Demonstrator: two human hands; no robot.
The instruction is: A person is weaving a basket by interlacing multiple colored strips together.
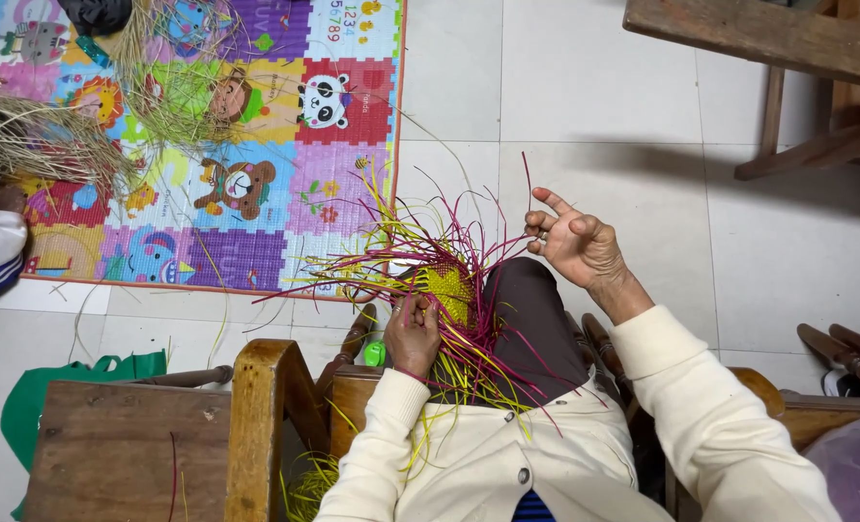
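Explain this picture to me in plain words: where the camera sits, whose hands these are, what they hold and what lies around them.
There is no machine here. One camera, worn on a seated person's head, looks down at their lap and the floor. Both hands come out of cream cardigan sleeves.

The left hand is closed on a small half-woven piece of yellow and magenta strips resting on the knee, with loose strip ends fanning outward. The right hand is raised beside it, fingers spread, pulling a thin magenta strand taut.

On the white tiled floor lies a colourful foam play mat with cartoon animals, with bundles of pale dried straw on it. Brown wooden furniture stands around, and a green bag lies lower left.
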